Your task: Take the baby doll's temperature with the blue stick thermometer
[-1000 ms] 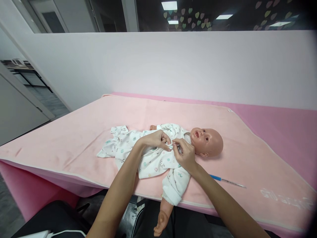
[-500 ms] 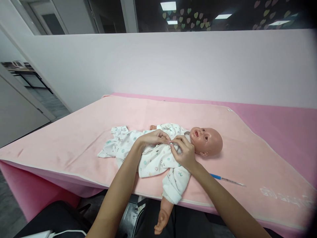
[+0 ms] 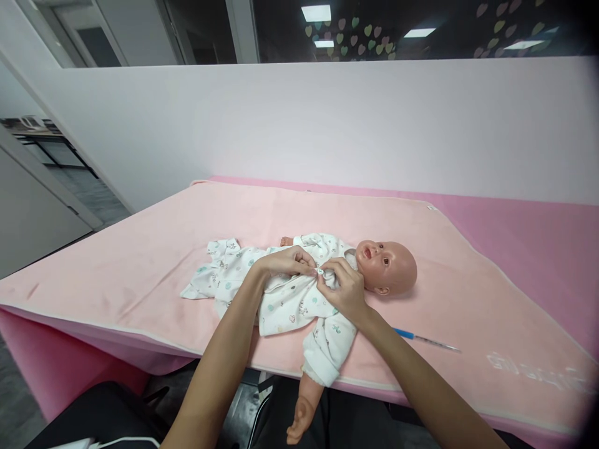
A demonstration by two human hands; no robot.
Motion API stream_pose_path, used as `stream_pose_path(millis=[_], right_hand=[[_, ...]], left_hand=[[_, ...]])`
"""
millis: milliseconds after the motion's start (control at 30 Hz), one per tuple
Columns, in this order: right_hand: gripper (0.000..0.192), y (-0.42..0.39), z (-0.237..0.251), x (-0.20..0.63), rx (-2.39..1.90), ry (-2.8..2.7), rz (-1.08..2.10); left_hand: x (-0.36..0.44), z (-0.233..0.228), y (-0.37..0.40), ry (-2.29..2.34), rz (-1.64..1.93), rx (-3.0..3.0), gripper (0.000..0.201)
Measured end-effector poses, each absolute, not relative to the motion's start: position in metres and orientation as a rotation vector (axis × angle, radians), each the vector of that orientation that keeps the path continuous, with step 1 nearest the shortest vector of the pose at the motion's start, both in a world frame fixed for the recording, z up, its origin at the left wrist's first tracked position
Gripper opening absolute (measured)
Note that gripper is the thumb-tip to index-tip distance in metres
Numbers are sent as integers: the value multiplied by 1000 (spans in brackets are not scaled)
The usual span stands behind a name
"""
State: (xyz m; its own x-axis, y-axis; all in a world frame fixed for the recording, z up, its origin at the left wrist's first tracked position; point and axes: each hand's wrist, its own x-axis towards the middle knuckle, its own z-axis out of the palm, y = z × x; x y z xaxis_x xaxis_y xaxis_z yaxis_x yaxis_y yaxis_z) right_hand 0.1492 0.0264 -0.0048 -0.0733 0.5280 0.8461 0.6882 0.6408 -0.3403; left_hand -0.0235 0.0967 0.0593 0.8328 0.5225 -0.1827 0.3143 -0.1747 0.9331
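Note:
A baby doll (image 3: 386, 268) lies on its back with its head to the right, dressed in a white printed jacket (image 3: 286, 310) and matching trousers (image 3: 206, 279). At the doll's chest my left hand (image 3: 292, 260) pinches the jacket's front edge. Facing it from the right, my right hand (image 3: 344, 287) grips the same front between thumb and fingers. A small pale fastener, perhaps a snap button (image 3: 319, 271), shows between my fingertips. One doll arm (image 3: 306, 402) hangs over the table's near edge; the other hand of the doll (image 3: 286, 241) rests on the far side.
A pink blanket (image 3: 154, 249) covers the table over a darker pink cloth (image 3: 538, 243). To the right of my right forearm lies a thin rod with a blue handle (image 3: 405, 333). A white wall (image 3: 299, 125) stands behind. A black chair (image 3: 98, 415) is at lower left.
Both hands stay pinched on the jacket front, with small finger movements. The small fastener shows more plainly between them now. The whole view has shifted slightly.

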Motion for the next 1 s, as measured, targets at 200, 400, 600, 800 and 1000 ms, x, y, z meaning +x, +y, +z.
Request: stream_pose_path(millis=[200,400,600,800,1000], right_hand=[[11,27,-3,150,-1023,-1699,-152],[10,27,-5,150,-1052,-1672,-121],[8,28,-5,147,-1087,-1678,-179],[29,19,0,145,-1073,-1818,-320],[25,14,1,138,-949,-2045,-384]], left_hand=[[-39,67,96,581,91,1903,29],[-54,53,75,698,293,1918,28],[-54,25,31,1053,1003,2023,23],[-44,12,16,1222,1142,2138,16],[-35,6,11,1337,1260,2299,20]])
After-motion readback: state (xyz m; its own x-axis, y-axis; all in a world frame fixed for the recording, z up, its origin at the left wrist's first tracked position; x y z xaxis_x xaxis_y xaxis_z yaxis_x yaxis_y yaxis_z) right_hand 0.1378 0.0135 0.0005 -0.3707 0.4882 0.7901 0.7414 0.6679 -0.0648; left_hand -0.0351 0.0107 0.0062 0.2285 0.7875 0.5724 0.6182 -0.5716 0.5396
